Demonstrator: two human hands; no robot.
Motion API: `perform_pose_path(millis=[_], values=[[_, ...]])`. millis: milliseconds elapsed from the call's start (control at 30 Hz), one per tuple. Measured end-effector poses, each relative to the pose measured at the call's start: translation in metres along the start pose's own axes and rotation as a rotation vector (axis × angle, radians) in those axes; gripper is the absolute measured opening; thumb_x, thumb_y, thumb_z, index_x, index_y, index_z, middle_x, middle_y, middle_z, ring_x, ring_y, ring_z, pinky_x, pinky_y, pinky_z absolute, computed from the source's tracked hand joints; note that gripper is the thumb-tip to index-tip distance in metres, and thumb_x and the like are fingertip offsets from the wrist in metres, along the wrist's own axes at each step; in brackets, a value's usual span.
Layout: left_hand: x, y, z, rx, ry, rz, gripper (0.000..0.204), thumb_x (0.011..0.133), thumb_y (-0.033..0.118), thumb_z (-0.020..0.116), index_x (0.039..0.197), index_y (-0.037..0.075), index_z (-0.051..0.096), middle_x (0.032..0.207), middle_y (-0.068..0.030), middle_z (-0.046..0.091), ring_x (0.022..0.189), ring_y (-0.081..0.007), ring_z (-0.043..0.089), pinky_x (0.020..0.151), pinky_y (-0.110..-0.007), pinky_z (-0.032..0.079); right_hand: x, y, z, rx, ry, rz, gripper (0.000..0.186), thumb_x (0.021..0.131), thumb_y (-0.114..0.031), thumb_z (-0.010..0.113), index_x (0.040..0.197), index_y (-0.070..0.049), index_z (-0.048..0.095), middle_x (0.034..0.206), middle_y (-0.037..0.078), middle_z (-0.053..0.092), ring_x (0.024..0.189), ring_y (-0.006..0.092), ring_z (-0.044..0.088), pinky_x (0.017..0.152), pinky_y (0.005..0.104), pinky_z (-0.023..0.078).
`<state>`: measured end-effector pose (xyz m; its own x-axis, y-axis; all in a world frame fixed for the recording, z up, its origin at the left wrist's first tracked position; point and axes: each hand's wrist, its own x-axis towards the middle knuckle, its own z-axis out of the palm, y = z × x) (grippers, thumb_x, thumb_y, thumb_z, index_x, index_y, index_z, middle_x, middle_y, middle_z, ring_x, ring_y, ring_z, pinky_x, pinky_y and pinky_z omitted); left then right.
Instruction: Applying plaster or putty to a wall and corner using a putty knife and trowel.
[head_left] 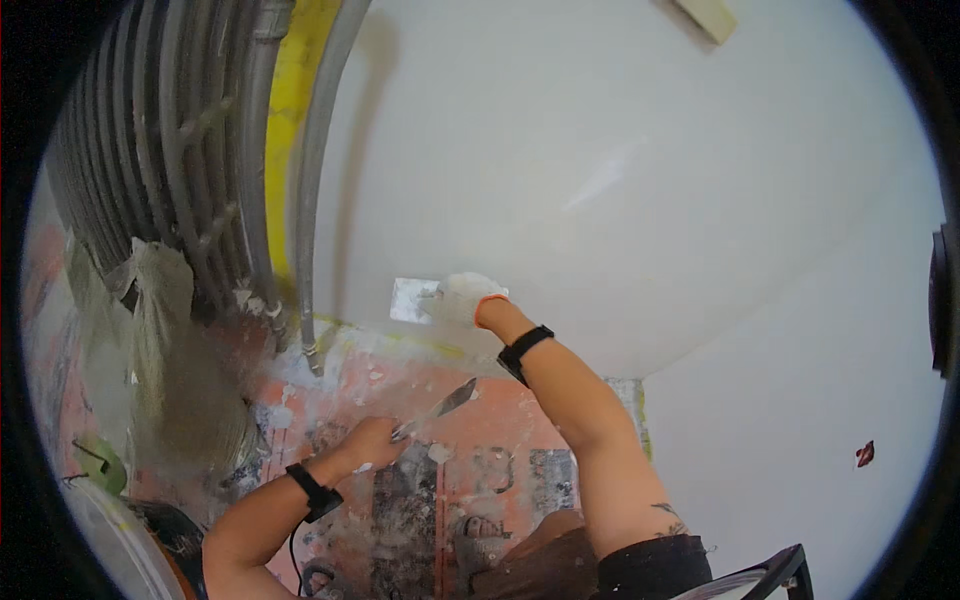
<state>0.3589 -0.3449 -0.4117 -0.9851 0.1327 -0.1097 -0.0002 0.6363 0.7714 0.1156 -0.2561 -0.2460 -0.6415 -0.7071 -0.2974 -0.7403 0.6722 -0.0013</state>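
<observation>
In a white glove with an orange cuff, my right hand (pixel 468 298) is closed around a finishing trowel, its handle hidden by the fingers. The trowel's shiny rectangular blade (pixel 408 301) lies against the smooth white wall (pixel 500 180), low down near the floor. My bare left hand (pixel 374 444) is lower and to the left, gripping a putty knife (pixel 455 401) whose blade points up and to the right, apart from the wall.
At the left stands a grey ribbed radiator (pixel 150 130) with pipes running down beside a yellow strip (pixel 285 120). A dusty plastic sheet (pixel 165 340) hangs below it. Stained reddish floor covering (pixel 500 420) lies underfoot. A dark red spot (pixel 865 454) marks the right wall.
</observation>
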Motion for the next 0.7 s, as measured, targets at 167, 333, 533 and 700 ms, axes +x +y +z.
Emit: perform_pose_path(millis=[167,333,533,700], values=[[0.003,-0.027,0.014,-0.024,-0.007,0.009,0.039,0.091,0.035,0.064,0.097,-0.003,0.068,0.079,-0.0248,0.068,0.080,-0.0435,0.067,0.074,-0.049,0.052,-0.093,0.057,-0.124,0.309,0.254,0.034,0.049,0.093,-0.053,0.061,0.112,-0.009,0.073,0.092,0.009,0.073,0.084,0.0162,0.067,0.076,0.0334,0.055],[0.022,-0.015,0.013,-0.163,-0.169,-0.082,0.036,0.090,0.034,0.065,0.098,-0.001,0.069,0.084,-0.0232,0.069,0.082,-0.0420,0.068,0.075,-0.048,0.052,-0.184,0.069,-0.275,0.328,0.631,0.200,0.048,0.091,-0.054,0.061,0.103,-0.010,0.074,0.069,-0.002,0.061,0.057,0.0050,0.049,0.051,0.0231,0.039],[0.019,-0.041,0.034,-0.153,-0.050,0.039,0.036,0.089,0.034,0.066,0.098,-0.002,0.068,0.082,-0.0232,0.069,0.079,-0.0416,0.067,0.073,-0.048,0.052,-0.161,0.099,-0.288,0.219,0.503,0.226,0.044,0.091,-0.046,0.062,0.097,-0.004,0.075,0.078,0.002,0.066,0.069,0.0117,0.057,0.067,0.0280,0.049],[0.013,-0.008,-0.002,-0.210,-0.113,-0.168,0.030,0.090,0.027,0.067,0.100,-0.002,0.067,0.079,-0.0213,0.069,0.076,-0.0366,0.069,0.072,-0.044,0.053,-0.096,0.140,-0.157,0.210,0.594,-0.376,0.044,0.096,-0.028,0.054,0.133,-0.006,0.060,0.122,0.010,0.070,0.103,0.0230,0.068,0.090,0.0324,0.053]])
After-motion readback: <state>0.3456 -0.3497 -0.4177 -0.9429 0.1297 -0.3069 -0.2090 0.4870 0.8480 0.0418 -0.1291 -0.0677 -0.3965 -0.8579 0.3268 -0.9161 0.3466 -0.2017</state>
